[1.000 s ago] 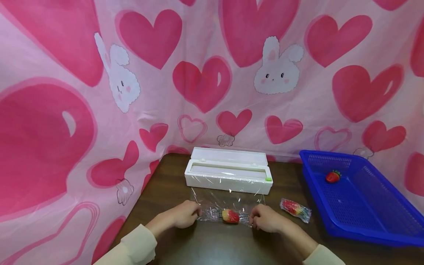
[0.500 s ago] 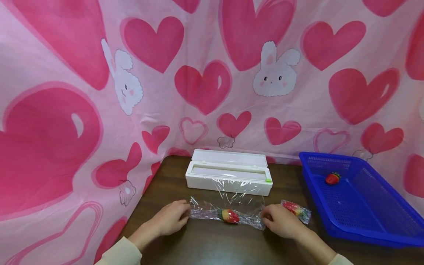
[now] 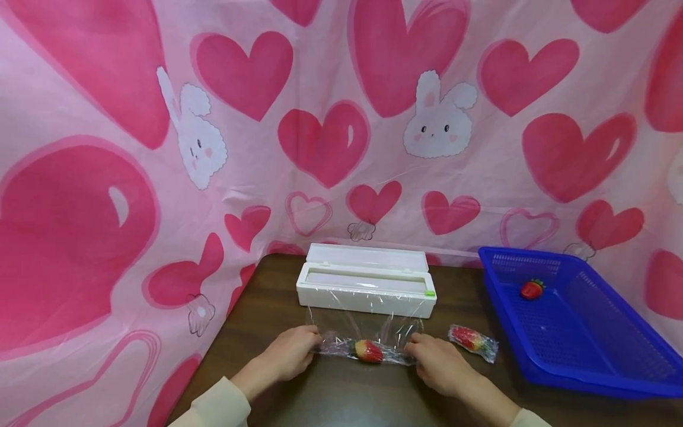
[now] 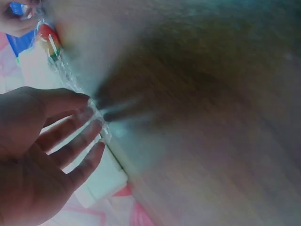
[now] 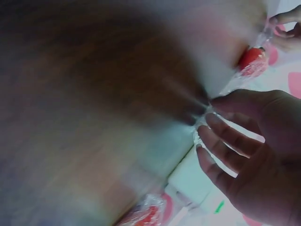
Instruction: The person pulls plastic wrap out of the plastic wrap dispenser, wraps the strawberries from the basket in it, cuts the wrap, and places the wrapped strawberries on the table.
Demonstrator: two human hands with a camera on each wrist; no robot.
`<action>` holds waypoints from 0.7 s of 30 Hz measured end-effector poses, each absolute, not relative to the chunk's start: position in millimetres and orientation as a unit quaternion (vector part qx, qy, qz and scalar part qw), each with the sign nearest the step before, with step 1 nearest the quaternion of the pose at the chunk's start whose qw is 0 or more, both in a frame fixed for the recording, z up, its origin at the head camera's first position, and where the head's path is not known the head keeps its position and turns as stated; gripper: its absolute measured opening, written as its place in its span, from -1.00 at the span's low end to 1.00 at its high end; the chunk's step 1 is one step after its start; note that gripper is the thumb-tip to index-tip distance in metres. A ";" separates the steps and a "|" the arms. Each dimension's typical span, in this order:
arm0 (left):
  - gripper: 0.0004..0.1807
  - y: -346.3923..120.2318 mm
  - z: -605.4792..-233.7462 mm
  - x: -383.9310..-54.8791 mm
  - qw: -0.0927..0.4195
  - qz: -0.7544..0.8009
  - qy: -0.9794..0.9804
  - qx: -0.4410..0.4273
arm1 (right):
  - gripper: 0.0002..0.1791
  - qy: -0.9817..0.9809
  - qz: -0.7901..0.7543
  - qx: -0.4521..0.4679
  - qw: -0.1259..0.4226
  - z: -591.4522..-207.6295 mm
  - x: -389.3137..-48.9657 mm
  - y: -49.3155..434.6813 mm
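A red and yellow strawberry (image 3: 368,351) lies rolled in the near edge of a clear sheet of cling film (image 3: 349,323) on the table. The film runs back to a white cling film dispenser box (image 3: 368,299), whose lid stands up. My left hand (image 3: 292,351) pinches the left end of the rolled film between thumb and fingers. At the right end, my right hand (image 3: 439,363) pinches the film the same way. Both wrist views show the thumb and fingertips meeting at the twisted film, with the strawberry between the hands.
To the right lies another strawberry wrapped in film (image 3: 474,341). Beyond it stands a blue plastic basket (image 3: 507,338) with one bare strawberry (image 3: 532,289) inside. A pink heart-patterned cloth (image 3: 331,142) hangs behind the brown table (image 3: 341,397).
Both hands first moved outward to the film's ends, spreading apart. Since then they have come back inward and grip the ends closer to the strawberry, which has barely moved.
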State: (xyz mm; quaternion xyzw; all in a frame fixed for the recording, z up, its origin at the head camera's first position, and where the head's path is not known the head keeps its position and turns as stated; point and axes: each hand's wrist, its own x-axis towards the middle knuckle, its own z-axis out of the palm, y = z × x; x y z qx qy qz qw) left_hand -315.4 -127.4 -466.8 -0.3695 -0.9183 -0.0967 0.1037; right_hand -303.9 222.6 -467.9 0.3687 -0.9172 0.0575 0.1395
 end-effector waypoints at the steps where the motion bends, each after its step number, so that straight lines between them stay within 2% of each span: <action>1: -0.84 -129.2 -467.6 -316.2 0.110 -0.107 -0.915 -0.373 | -0.73 -0.917 0.066 0.368 0.142 -468.5 -304.2 224.5; 5: -0.81 -135.9 -468.7 -319.7 0.110 -0.161 -0.904 -0.380 | -0.77 -0.919 0.109 0.356 0.131 -469.3 -306.6 231.3; 14: -0.91 -146.3 -466.7 -333.2 0.048 -0.285 -0.898 -0.331 | -0.91 -0.905 0.268 0.328 0.043 -467.0 -322.9 241.9; 21: -0.93 -146.8 -467.5 -348.4 0.039 -0.315 -0.898 -0.303 | -0.89 -0.880 0.385 0.275 -0.040 -467.8 -340.1 242.8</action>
